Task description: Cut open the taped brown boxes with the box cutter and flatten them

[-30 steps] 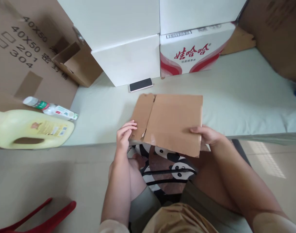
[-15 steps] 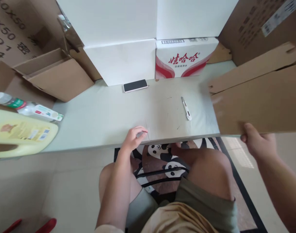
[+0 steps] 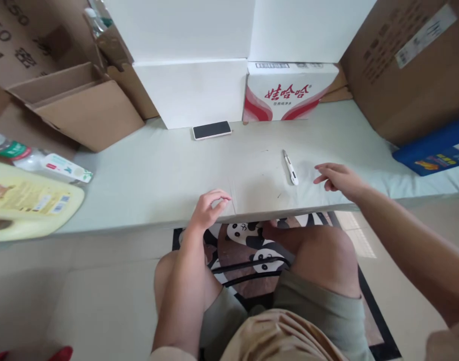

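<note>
My left hand (image 3: pixel 210 208) rests at the front edge of the pale cloth-covered table (image 3: pixel 169 175), fingers curled with a gap to the thumb and nothing held. Over the table at the right is my right hand (image 3: pixel 336 179), empty, its fingers apart and pointing left. A white utility knife (image 3: pixel 290 168) lies just left of my right hand, not touched. Farther back, a phone-like dark slab with a white rim (image 3: pixel 212 130) lies in front of the white boxes.
White boxes (image 3: pixel 192 93) and a red-and-white carton (image 3: pixel 280 95) stand at the back. Brown cardboard boxes (image 3: pixel 90 115) flank both sides. A yellow jug (image 3: pixel 34 200) and a bottle (image 3: pixel 21 153) lie left; a blue package (image 3: pixel 436 150) is at right.
My right hand has let go of the brown cardboard, which is out of view, and moved left over the table. The blue package now shows. My left hand has barely moved.
</note>
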`<state>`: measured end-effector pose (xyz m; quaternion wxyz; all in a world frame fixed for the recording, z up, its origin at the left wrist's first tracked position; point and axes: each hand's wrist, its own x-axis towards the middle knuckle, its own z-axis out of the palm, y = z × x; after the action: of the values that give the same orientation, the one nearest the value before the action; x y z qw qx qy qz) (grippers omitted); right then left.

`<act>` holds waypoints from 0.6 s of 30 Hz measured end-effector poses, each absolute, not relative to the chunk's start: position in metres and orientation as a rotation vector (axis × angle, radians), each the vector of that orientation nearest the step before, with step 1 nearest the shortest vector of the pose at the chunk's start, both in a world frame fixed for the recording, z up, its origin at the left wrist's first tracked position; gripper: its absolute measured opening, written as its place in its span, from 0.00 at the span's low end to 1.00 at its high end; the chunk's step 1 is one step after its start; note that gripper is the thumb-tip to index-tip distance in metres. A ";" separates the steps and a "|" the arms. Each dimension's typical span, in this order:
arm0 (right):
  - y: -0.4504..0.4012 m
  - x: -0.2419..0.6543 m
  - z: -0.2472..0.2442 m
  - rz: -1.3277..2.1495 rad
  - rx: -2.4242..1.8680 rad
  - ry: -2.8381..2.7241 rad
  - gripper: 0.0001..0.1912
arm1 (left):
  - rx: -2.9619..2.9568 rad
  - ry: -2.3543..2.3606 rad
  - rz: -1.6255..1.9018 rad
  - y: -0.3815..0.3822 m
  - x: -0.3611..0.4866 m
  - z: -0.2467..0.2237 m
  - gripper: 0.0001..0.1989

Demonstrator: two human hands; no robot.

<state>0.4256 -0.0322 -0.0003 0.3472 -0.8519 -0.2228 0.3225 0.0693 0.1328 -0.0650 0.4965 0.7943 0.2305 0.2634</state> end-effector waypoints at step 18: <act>0.162 0.209 -0.013 0.992 -2.133 -1.705 0.15 | 1.714 0.766 0.721 0.126 -0.025 -0.042 0.20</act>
<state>0.2088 0.1618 -0.0132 0.1181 -0.7290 -0.5828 0.3390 -0.0249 0.1263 -0.0422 0.5358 0.7196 0.3218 0.3027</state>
